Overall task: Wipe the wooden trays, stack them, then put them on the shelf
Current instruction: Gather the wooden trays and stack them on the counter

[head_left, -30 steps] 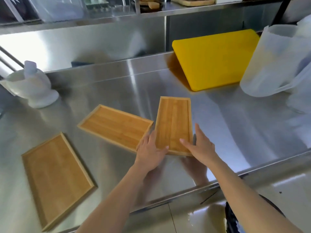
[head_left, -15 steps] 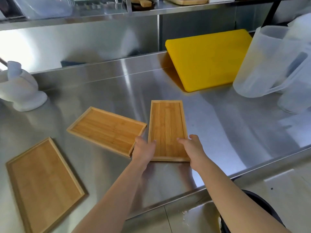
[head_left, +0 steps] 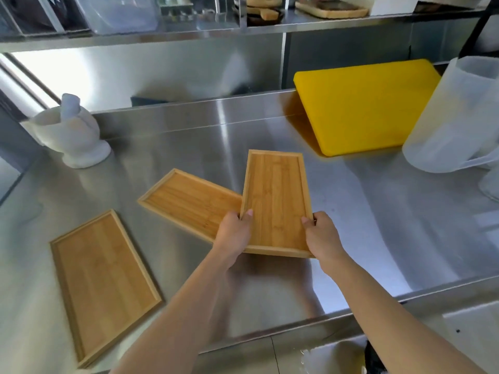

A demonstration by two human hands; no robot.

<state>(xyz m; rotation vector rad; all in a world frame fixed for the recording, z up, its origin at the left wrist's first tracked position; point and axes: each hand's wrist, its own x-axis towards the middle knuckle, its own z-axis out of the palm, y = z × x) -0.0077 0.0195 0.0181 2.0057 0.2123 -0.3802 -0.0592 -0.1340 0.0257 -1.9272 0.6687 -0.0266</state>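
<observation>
Three wooden trays are on the steel counter (head_left: 378, 233). The right tray (head_left: 276, 195) is held by its near end, raised off the counter and overlapping a corner of the middle tray (head_left: 189, 201). My left hand (head_left: 235, 233) grips its left edge with the thumb inside the rim. My right hand (head_left: 322, 236) grips its right edge the same way. The left tray (head_left: 102, 279) lies flat near the counter's front edge, apart from both hands. A steel shelf (head_left: 243, 31) runs above the counter at the back.
A yellow cutting board (head_left: 364, 106) leans against the back wall at the right. A translucent plastic jug (head_left: 456, 117) stands at the far right. A white mortar with pestle (head_left: 73, 133) sits at the back left. The shelf holds containers and wooden items.
Both hands closed on the right tray's near end and lifted it; it now overlaps the middle tray's corner. The other two trays stayed put.
</observation>
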